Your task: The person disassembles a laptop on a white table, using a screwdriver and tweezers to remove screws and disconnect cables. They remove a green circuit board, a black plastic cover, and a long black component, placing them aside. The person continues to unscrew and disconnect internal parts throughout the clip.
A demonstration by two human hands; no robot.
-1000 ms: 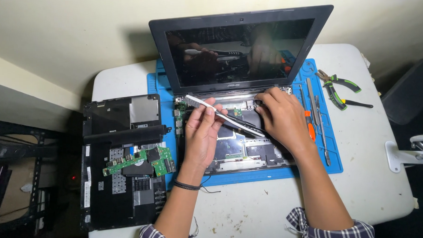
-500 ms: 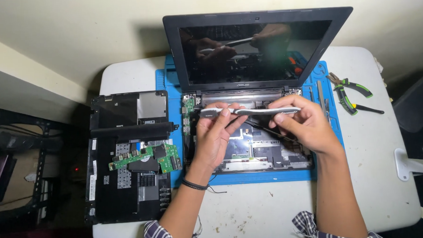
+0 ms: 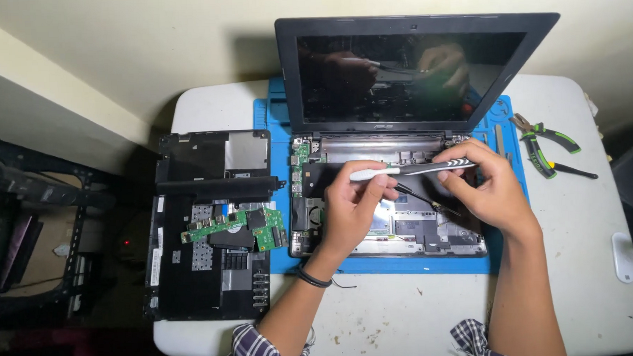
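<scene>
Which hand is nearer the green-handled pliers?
Right. The right hand sits over the opened laptop's right side, with the pliers just beyond it on the table. The left hand is further off, over the laptop's middle.

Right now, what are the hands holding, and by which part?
Both hold one long white-and-grey strip level over the open laptop: left hand pinches its white end, right hand its striped grey end.

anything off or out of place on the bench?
Mostly tidy. A loose green circuit board lies askew across the second black laptop base on the left, which overhangs the white table's edge. Small dark specks litter the table front. Both hands, left hand and right hand, hold a slim pen-like tool.
</scene>
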